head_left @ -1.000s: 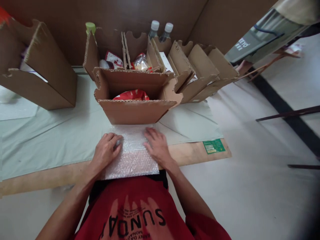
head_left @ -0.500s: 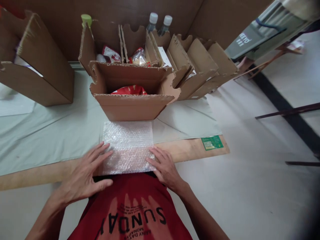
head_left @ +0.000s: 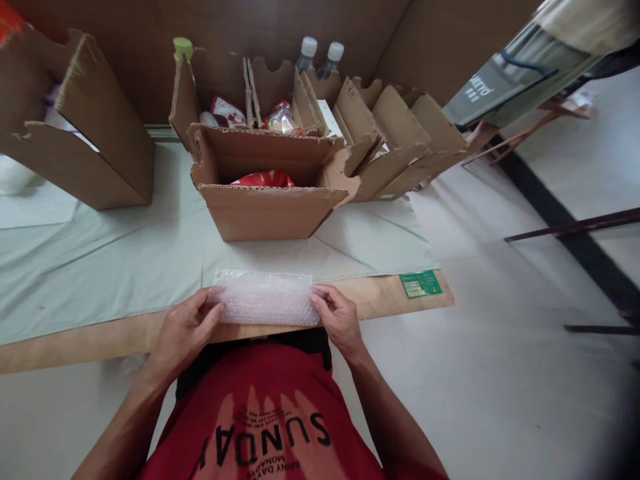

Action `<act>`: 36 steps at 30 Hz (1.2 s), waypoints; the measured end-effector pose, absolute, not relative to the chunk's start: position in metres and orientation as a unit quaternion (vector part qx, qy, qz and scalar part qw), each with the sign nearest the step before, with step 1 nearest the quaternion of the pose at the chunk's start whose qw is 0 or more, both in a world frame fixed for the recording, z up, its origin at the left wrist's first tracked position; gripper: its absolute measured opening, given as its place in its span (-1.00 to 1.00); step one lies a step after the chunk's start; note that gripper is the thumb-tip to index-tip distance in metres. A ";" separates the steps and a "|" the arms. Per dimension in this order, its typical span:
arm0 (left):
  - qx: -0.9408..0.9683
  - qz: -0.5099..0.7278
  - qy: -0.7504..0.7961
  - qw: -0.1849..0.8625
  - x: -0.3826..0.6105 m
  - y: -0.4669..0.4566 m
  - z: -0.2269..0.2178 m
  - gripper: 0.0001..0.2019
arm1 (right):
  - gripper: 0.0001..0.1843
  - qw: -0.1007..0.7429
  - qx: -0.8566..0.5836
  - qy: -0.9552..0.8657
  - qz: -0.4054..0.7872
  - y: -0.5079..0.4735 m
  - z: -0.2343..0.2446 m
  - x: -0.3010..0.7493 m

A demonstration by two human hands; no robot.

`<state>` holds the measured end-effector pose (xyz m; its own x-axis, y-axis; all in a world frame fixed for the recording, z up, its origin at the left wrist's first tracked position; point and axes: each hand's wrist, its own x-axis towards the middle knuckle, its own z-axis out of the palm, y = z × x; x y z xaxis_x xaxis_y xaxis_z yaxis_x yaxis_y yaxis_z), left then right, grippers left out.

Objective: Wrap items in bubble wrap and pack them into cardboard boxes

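Note:
A sheet of bubble wrap (head_left: 267, 300) is lifted off the table's near edge, held at both ends. My left hand (head_left: 186, 330) pinches its left end and my right hand (head_left: 338, 319) pinches its right end. Just beyond it stands an open cardboard box (head_left: 270, 212) with a red packet (head_left: 263, 179) inside.
A pale green sheet covers the table (head_left: 100, 267). Behind the box stand open cardboard bins (head_left: 390, 137) with snack packets and two bottles (head_left: 320, 57). Another large carton (head_left: 80, 133) is at the left. A green label (head_left: 420, 285) lies near the table's right corner. Floor is to the right.
The bubble wrap lay flat under my hands a second ago. My hands slid to its near corners, gripped its ends and raised it off the table.

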<state>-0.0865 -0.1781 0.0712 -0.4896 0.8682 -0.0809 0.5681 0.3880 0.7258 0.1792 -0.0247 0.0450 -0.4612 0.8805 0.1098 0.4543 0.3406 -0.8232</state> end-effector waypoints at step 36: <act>0.682 0.182 0.705 0.059 -0.111 -0.067 0.053 -0.71 | -0.37 0.107 -0.341 -0.772 0.525 -0.091 0.051 0.157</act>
